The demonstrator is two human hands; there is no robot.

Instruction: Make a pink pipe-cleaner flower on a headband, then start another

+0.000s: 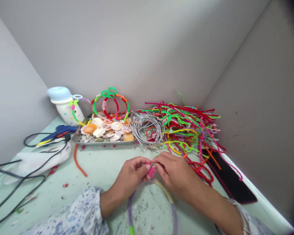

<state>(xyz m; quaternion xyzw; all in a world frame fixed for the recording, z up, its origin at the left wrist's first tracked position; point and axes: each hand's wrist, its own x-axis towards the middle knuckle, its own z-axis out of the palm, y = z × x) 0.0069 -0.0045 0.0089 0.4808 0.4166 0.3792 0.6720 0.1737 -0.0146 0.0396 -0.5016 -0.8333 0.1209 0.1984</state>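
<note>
My left hand [133, 173] and my right hand [175, 171] meet at the middle of the table, fingers pinched together. Between the fingertips sits a small pink pipe-cleaner piece [151, 170]. It rests at the top of a headband [172, 204] that curves down toward me, partly wrapped in purple fuzz with a green bit at the bottom left and a bare cream stretch on the right. Both hands are closed on the pink piece and the headband's top.
A big pile of coloured pipe cleaners [186, 125] lies behind my right hand, next to grey headbands [147, 129]. A metal tray of seashells [75, 138] holds decorated headbands [111, 101]. Left: a blue glue gun [60, 131], black cables, a white bottle [65, 106], an orange pipe cleaner [78, 161]. A black phone [231, 182] lies right.
</note>
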